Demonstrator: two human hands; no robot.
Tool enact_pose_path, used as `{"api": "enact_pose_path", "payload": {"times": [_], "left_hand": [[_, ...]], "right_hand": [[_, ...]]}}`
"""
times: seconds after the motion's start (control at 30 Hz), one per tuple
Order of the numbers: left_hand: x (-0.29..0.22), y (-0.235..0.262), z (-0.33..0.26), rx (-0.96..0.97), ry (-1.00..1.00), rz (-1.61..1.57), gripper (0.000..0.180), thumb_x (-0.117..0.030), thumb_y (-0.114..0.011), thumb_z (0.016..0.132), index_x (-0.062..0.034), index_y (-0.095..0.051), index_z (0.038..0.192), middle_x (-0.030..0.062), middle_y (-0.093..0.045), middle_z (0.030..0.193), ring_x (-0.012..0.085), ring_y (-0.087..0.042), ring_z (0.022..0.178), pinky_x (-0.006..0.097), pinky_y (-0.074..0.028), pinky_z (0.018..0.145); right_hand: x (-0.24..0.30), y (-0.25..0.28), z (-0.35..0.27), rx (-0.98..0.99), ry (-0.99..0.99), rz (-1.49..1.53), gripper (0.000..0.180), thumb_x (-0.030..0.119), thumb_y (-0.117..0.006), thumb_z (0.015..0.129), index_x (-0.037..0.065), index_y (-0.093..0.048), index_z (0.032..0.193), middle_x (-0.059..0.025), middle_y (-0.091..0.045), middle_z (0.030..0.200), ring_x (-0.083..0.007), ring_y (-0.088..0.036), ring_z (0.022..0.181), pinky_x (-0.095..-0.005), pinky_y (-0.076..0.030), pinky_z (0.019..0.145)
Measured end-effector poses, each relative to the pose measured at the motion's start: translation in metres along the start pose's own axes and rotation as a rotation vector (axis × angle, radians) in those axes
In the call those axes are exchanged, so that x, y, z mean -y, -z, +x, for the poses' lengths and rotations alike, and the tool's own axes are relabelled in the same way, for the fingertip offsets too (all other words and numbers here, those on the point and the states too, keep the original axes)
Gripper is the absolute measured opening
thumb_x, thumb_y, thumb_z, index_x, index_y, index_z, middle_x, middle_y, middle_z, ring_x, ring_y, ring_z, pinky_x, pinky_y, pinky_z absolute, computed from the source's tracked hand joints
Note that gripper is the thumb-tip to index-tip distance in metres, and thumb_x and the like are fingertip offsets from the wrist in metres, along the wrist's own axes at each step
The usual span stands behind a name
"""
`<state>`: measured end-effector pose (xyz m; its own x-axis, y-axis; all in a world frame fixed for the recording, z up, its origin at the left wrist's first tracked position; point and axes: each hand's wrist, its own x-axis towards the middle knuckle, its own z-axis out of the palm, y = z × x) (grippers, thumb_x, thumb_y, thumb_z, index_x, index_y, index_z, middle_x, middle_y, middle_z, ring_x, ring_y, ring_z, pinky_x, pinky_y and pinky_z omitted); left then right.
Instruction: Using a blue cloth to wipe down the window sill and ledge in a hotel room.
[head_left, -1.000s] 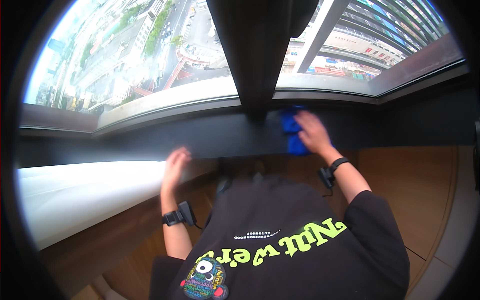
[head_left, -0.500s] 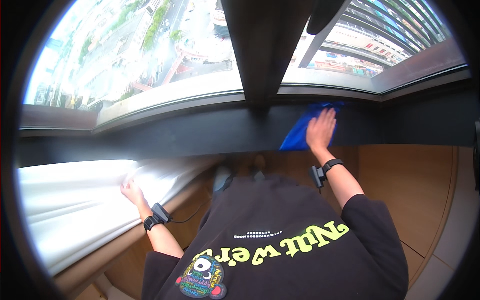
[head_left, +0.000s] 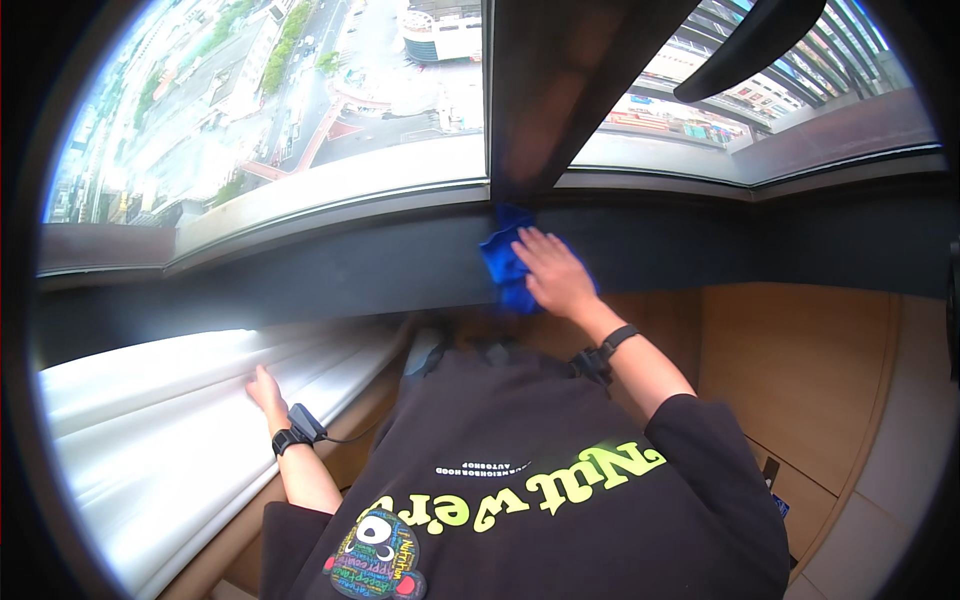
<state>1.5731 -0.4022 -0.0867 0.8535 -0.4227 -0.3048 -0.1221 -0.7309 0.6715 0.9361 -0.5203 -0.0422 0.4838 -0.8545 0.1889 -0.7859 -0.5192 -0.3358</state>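
My right hand [head_left: 556,272] lies flat over a crumpled blue cloth [head_left: 510,262], its fingers stretched out and pressing the cloth against the dark window ledge [head_left: 390,262]. The cloth sits just below the foot of the thick dark window post [head_left: 535,110], part of it hidden under my palm. Over on the left, my left hand [head_left: 266,393] is closed on a fold of white curtain [head_left: 165,400], which hangs in long pleats below the ledge.
Window panes rise behind the ledge, with streets far below. A black window handle [head_left: 750,50] juts out at the upper right. To the right of my arm stands a wooden panel [head_left: 790,380]. A brown padded edge [head_left: 235,530] runs under the curtain.
My right hand has slid left along the ledge with the blue cloth, from under the right pane to the post. My left hand stays at the curtain, and my view has shifted slightly.
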Motion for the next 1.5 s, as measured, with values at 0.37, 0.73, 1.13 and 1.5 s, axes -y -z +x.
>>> {"api": "enact_pose_path", "payload": {"times": [0.37, 0.73, 1.13, 1.5], "left_hand": [[-0.034, -0.057, -0.043, 0.088, -0.179, 0.105, 0.073, -0.033, -0.057, 0.088, 0.0063, -0.03, 0.143, 0.0274, -0.047, 0.136, 0.0333, -0.048, 0.125, 0.037, -0.034, 0.105], [-0.088, -0.039, -0.119, 0.248, -0.213, 0.069, 0.075, -0.025, -0.056, 0.09, 0.0017, -0.02, 0.15, 0.0238, -0.053, 0.132, 0.0286, -0.052, 0.122, 0.035, -0.037, 0.103], [-0.037, -0.028, -0.116, -0.032, -0.236, 0.241, 0.076, -0.02, -0.057, 0.085, 0.0077, -0.021, 0.147, 0.0285, -0.04, 0.142, 0.0346, -0.041, 0.132, 0.037, -0.029, 0.111], [-0.029, -0.034, -0.091, 0.01, 0.195, 0.041, 0.046, -0.031, -0.063, 0.085, 0.0003, -0.048, 0.115, 0.0087, -0.064, 0.09, 0.0141, -0.061, 0.082, 0.032, -0.048, 0.068]], "right_hand": [[-0.165, 0.061, -0.134, -0.353, -1.249, -0.42, 0.06, 0.032, -0.039, 0.098, -0.003, -0.031, 0.145, -0.0248, -0.025, 0.153, -0.0365, -0.023, 0.143, -0.0472, -0.018, 0.116], [0.011, 0.044, -0.035, -0.176, -0.466, -0.183, 0.064, 0.034, -0.049, 0.09, -0.002, -0.038, 0.142, -0.0233, -0.032, 0.151, -0.0345, -0.026, 0.143, -0.0455, -0.019, 0.117], [-0.178, 0.088, -0.134, -0.148, -0.517, -0.305, 0.058, 0.032, -0.05, 0.094, 0.009, -0.037, 0.146, -0.0165, -0.032, 0.153, -0.0323, -0.027, 0.143, -0.0467, -0.021, 0.116], [-0.183, 0.061, -0.08, -0.28, -1.004, -0.476, 0.06, 0.036, -0.038, 0.099, -0.001, -0.031, 0.145, -0.025, -0.025, 0.153, -0.0365, -0.022, 0.144, -0.0458, -0.018, 0.117]]}}
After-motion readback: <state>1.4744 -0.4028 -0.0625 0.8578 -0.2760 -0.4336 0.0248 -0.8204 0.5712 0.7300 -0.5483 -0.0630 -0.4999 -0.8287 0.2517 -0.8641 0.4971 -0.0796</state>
